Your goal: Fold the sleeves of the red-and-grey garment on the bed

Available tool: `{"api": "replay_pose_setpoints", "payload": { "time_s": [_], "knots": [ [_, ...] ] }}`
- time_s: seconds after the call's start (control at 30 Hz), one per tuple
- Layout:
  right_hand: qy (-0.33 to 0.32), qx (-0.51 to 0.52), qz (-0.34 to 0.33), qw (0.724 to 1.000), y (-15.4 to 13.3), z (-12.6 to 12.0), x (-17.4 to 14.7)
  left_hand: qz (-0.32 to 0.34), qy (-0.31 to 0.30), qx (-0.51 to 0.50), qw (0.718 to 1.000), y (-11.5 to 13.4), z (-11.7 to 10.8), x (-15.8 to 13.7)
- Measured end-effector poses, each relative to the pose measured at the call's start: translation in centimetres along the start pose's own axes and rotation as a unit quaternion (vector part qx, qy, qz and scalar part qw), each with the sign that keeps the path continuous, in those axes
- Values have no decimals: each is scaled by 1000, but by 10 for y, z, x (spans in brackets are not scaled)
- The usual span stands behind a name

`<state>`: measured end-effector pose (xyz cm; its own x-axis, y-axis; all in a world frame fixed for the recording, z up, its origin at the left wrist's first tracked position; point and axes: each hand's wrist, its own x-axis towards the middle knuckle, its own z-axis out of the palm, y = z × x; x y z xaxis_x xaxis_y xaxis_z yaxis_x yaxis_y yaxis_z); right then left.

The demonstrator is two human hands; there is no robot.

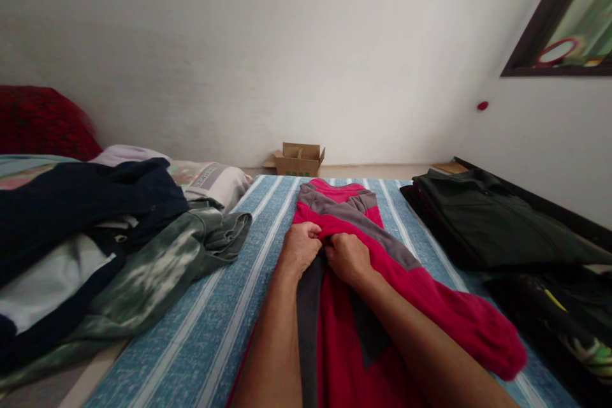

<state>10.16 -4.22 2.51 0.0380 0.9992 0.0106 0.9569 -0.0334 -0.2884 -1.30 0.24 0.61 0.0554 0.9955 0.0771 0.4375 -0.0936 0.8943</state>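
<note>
A red and grey jacket (392, 255) lies lengthwise on the blue striped bed cover, its collar end away from me. One sleeve stretches out to the lower right across my right forearm's far side. My left hand (300, 247) is closed with fingers pinching the fabric near the middle of the garment. Close beside it, my right hand (349, 259) also pinches the fabric, with a small dark gap between the two hands. The fingertips are partly hidden in the cloth.
A heap of clothes (157, 274), dark blue and grey-green, lies on the left. Folded dark garments (482, 217) are stacked on the right. The blue striped bed cover (239, 293) runs beneath the jacket. An open cardboard box (297, 162) stands beyond it by the wall.
</note>
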Motion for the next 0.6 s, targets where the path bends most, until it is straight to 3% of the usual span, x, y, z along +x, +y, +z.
{"api": "replay_pose_setpoints", "payload": {
  "time_s": [0.6],
  "knots": [
    [-4, -18, 5, 1000, -5, -2, -4, 0, -17, -5, 1000, 7, -3, -5]
  ]
}}
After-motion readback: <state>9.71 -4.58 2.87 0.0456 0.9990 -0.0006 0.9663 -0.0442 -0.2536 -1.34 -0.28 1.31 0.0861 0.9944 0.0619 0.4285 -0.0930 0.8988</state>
